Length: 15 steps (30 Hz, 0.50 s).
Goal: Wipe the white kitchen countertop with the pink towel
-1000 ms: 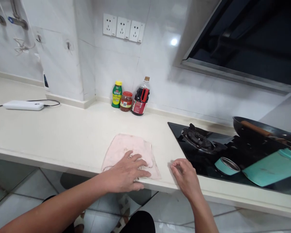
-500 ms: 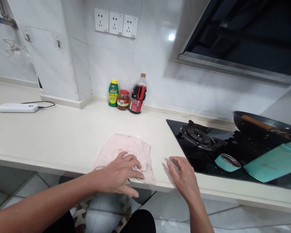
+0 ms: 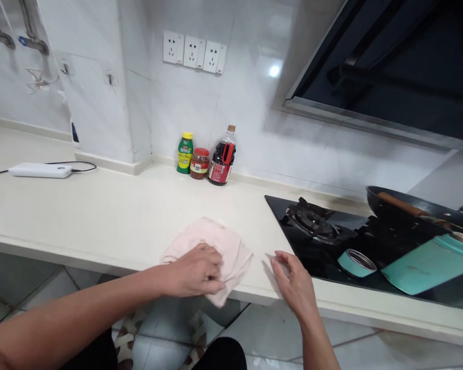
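A pale pink cloth (image 3: pixel 204 231) lies spread on the white countertop (image 3: pixel 111 216), one corner hanging over the front edge. My left hand (image 3: pixel 198 270) rests on it with curled fingers gripping its fabric; the fingertips are partly hidden. To the right, my right hand (image 3: pixel 293 280) is at the counter's front edge, beside the stove's near corner. Its fingers are loosely bent, the thumb stands apart, and nothing is in it.
A black gas stove (image 3: pixel 312 252) carries a wok (image 3: pixel 393 205), a turquoise lid (image 3: pixel 357 263) and a turquoise container (image 3: pixel 428 267). Against the wall stand a green bottle (image 3: pixel 184 154), a red-lidded jar (image 3: pixel 199 164) and a dark sauce bottle (image 3: pixel 221 159). A white power bank (image 3: pixel 40 170) lies left.
My left hand has gone from spread fingers to a grip on the cloth. The cloth has shifted and turned, its right corner now past the edge. The camera view has tilted slightly.
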Each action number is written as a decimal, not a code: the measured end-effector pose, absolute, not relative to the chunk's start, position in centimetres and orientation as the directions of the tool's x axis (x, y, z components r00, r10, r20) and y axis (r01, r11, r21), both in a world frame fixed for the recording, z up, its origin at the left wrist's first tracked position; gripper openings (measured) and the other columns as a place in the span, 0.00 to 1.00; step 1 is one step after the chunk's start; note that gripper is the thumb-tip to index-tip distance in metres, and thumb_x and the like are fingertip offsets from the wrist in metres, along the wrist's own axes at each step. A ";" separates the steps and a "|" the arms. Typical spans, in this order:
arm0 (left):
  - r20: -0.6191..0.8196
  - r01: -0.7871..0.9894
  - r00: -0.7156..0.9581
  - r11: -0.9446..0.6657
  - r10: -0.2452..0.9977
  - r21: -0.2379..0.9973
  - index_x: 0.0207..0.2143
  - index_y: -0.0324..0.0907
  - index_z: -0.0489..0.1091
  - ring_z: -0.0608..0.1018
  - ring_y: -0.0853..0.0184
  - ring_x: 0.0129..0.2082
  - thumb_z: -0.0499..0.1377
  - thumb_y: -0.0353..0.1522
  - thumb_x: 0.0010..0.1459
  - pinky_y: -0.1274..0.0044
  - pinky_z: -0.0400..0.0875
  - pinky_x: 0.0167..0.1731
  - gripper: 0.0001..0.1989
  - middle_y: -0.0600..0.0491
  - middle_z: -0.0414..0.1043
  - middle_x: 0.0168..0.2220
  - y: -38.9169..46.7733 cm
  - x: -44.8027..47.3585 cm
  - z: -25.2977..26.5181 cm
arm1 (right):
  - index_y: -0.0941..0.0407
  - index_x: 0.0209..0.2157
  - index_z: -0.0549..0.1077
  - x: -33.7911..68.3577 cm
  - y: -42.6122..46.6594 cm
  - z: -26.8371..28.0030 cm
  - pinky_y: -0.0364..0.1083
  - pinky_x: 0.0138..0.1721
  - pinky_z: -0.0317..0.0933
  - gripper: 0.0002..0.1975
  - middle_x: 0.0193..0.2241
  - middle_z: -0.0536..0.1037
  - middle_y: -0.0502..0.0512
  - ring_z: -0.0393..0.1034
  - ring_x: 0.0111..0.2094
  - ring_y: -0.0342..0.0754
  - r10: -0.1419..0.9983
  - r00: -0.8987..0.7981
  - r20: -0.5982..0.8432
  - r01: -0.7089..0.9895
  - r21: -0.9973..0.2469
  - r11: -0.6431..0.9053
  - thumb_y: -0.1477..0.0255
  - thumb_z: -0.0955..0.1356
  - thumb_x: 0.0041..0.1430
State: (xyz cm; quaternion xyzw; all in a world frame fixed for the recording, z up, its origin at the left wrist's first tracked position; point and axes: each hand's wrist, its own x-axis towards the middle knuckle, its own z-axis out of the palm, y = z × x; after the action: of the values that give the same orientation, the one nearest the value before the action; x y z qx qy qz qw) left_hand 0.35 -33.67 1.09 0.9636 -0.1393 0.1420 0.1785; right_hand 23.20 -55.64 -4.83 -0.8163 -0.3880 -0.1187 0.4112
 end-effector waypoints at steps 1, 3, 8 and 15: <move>0.301 -0.296 0.934 -0.887 -0.191 0.356 0.26 0.41 0.68 0.72 0.66 0.38 0.57 0.37 0.67 0.71 0.61 0.50 0.15 0.55 0.71 0.31 -33.1 -0.5 1.5 | 0.52 0.46 0.72 23.1 -55.5 -4.8 0.58 0.52 0.62 0.22 0.44 0.77 0.57 0.71 0.47 0.56 0.539 0.669 0.511 0.732 -0.576 -0.363 0.50 0.63 0.64; 0.267 -0.194 0.961 -0.863 -0.072 0.467 0.32 0.42 0.70 0.73 0.66 0.40 0.53 0.37 0.69 0.70 0.63 0.52 0.14 0.54 0.73 0.34 -32.3 -1.8 2.4 | 0.52 0.46 0.72 23.0 -55.3 -4.7 0.58 0.52 0.61 0.22 0.44 0.77 0.56 0.71 0.48 0.56 0.546 0.664 0.511 0.737 -0.569 -0.364 0.50 0.63 0.63; 0.206 0.119 0.957 -0.926 0.203 0.359 0.66 0.52 0.61 0.54 0.41 0.69 0.63 0.51 0.58 0.48 0.48 0.64 0.36 0.42 0.50 0.71 -32.4 -0.9 3.7 | 0.53 0.45 0.72 22.8 -55.2 -4.5 0.60 0.54 0.60 0.22 0.44 0.77 0.58 0.71 0.48 0.58 0.546 0.660 0.516 0.743 -0.558 -0.370 0.50 0.63 0.63; -0.013 0.097 0.995 -0.977 0.097 0.189 0.67 0.63 0.59 0.47 0.28 0.70 0.54 0.64 0.54 0.37 0.42 0.59 0.41 0.44 0.46 0.73 -35.8 2.4 2.2 | 0.52 0.44 0.74 22.7 -54.8 -4.4 0.61 0.56 0.57 0.22 0.44 0.78 0.58 0.68 0.49 0.60 0.574 0.657 0.489 0.743 -0.551 -0.381 0.50 0.64 0.61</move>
State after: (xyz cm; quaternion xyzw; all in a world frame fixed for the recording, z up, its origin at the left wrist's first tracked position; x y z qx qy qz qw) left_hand 2.35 -35.79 2.17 0.9942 0.0488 -0.0019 0.0953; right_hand 22.68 -54.85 -4.44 -0.8237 -0.3996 -0.1092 0.3871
